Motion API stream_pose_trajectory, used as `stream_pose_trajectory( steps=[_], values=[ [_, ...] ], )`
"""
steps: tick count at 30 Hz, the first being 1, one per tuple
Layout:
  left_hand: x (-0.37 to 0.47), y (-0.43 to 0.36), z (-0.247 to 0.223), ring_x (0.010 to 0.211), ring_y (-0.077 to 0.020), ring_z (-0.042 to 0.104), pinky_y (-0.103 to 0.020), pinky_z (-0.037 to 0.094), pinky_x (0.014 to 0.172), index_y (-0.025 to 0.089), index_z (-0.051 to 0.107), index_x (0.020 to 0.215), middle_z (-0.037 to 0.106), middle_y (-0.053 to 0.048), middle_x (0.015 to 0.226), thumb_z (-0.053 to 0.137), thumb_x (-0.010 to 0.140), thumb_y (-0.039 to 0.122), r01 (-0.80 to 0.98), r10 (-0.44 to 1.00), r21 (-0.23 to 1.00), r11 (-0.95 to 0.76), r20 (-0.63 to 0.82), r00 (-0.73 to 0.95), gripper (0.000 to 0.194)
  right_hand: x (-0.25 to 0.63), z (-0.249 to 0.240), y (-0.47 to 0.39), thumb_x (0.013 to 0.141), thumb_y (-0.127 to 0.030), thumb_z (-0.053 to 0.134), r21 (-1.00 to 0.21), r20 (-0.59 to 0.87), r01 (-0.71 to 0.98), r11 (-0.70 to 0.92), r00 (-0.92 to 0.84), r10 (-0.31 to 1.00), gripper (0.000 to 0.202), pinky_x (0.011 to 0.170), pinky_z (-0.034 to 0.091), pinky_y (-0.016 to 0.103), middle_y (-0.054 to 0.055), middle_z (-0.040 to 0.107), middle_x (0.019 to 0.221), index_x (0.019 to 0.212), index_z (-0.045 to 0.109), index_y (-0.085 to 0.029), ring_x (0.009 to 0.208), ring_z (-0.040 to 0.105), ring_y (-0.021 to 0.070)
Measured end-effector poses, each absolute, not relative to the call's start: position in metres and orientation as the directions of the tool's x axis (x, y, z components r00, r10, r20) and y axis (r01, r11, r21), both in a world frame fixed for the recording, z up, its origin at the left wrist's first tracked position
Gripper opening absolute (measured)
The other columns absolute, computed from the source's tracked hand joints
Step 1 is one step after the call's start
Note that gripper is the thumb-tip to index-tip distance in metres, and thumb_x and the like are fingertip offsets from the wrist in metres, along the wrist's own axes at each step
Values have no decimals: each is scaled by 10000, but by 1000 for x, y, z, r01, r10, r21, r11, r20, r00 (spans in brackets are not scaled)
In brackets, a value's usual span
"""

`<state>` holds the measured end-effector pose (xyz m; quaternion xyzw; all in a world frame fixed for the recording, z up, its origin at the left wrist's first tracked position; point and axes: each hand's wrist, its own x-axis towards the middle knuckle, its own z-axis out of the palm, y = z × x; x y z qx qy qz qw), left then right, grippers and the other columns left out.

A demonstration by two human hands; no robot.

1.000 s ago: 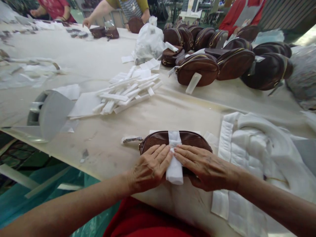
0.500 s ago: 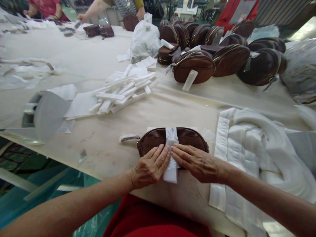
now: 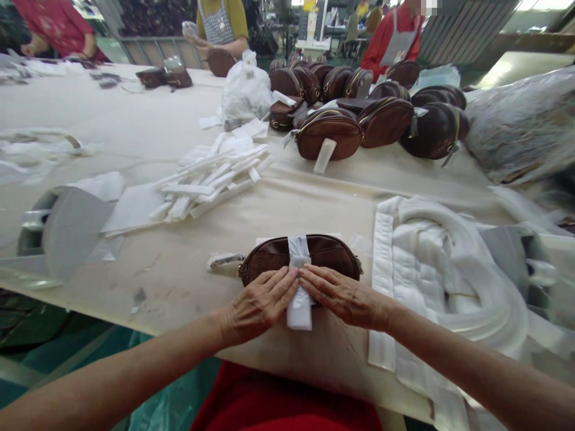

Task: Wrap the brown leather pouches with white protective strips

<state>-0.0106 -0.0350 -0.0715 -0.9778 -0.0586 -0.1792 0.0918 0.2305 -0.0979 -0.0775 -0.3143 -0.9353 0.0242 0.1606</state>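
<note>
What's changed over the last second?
Across the table, a co-worker's hand has drawn back from it, now holding up a small wrapped-looking item. The view has swung right. The left hand and right hand still rest on the white strip across the brown bag.

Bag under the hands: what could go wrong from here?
The white strip might slip askew: both the left hand and right hand press around its middle, while its near end sticks out past the brown bag.
The wrapped tab juts out from the bag's left end and could get snagged.
The right forearm crosses over the white padding, so it may drag it.
</note>
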Motion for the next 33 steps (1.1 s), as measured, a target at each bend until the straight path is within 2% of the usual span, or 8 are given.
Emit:
stream_pose_trajectory(
  steps=[3, 5, 12, 16, 20, 24, 29, 33],
  values=[
    [-12, -32, -68, 1175, -247, 525, -400, 500, 901, 51, 487, 1273, 544, -196, 1284, 346, 889, 107, 157, 145, -3, -988, 359, 922, 413, 232, -78, -97, 833, 20, 326, -183, 287, 560, 808, -756, 588, 549, 1064, 398, 499, 253, 445, 1380, 1382, 323, 21, 1418, 149, 284],
    [-11, -32, -65, 1140, -246, 541, -407, 507, 881, 61, 481, 1281, 556, -198, 1267, 341, 891, 119, 155, 153, 23, -988, 350, 924, 418, 233, -80, -97, 801, 24, 350, -196, 295, 551, 811, -756, 584, 588, 1070, 385, 509, 258, 436, 1384, 1388, 311, 21, 1422, 124, 284],
    [0, -48, -63, 1132, -265, 560, -372, 506, 919, -15, 522, 1190, 582, -225, 1210, 325, 888, 49, 206, 123, -177, -962, 390, 913, 366, 234, -81, -97, 756, 3, 393, -239, 359, 551, 800, -715, 600, 641, 1063, 397, 495, 262, 457, 1356, 1390, 303, 6, 1406, 203, 277],
    [9, -61, -67, 1106, -294, 578, -392, 502, 908, -61, 515, 1181, 570, -268, 1203, 297, 868, 28, 275, 175, -210, -938, 396, 901, 392, 235, -82, -96, 707, -12, 416, -280, 434, 526, 803, -676, 595, 701, 1050, 396, 524, 266, 470, 1324, 1395, 281, -4, 1394, 232, 283],
    [13, -65, -72, 1108, -296, 573, -416, 495, 901, -53, 505, 1199, 561, -277, 1212, 295, 867, 34, 301, 204, -211, -930, 385, 900, 403, 235, -85, -96, 692, -20, 425, -281, 456, 526, 802, -662, 594, 723, 1039, 402, 537, 263, 473, 1323, 1399, 276, -15, 1395, 229, 285],
    [9, -57, -69, 1133, -284, 547, -413, 493, 910, -40, 478, 1230, 564, -265, 1207, 331, 838, 34, 243, 184, -101, -965, 399, 898, 425, 236, -88, -98, 729, -31, 411, -265, 464, 542, 797, -653, 598, 691, 1030, 418, 531, 240, 474, 1339, 1407, 281, -45, 1395, 238, 284],
    [5, -41, -53, 1038, -246, 569, -388, 515, 876, 59, 546, 1162, 612, -173, 1126, 419, 862, 137, 177, 185, 56, -983, 340, 922, 335, 237, -88, -97, 728, -48, 418, -263, 456, 534, 803, -665, 591, 686, 1041, 411, 515, 235, 470, 1345, 1402, 291, -43, 1394, 240, 280],
    [10, -36, -51, 1176, -258, 501, -393, 468, 980, 56, 562, 1103, 585, -175, 1166, 425, 849, 110, 139, 164, 92, -986, 402, 901, 294, 235, -89, -95, 701, -52, 430, -264, 470, 520, 812, -666, 579, 665, 1066, 381, 501, 248, 470, 1341, 1358, 340, -4, 1390, 245, 271]
  ],
)
